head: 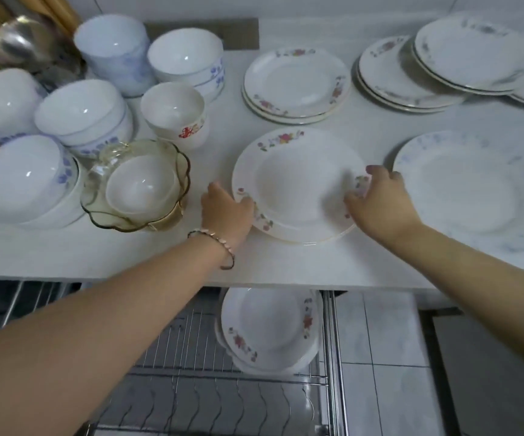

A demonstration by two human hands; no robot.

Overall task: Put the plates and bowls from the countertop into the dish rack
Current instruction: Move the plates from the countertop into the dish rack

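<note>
Both hands are closing on the flowered deep plate lying on the surface: left hand and right hand are each curling a partly open grip around opposite rims. The dish rack is holding only a few plates; most plates and all bowls are awaiting transfer.

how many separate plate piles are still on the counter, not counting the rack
5, possibly more past the right edge: the floral pile between both hands, a back-centre pile, two overlapping back-right piles and, and a blue-patterned plate at front right.
</note>
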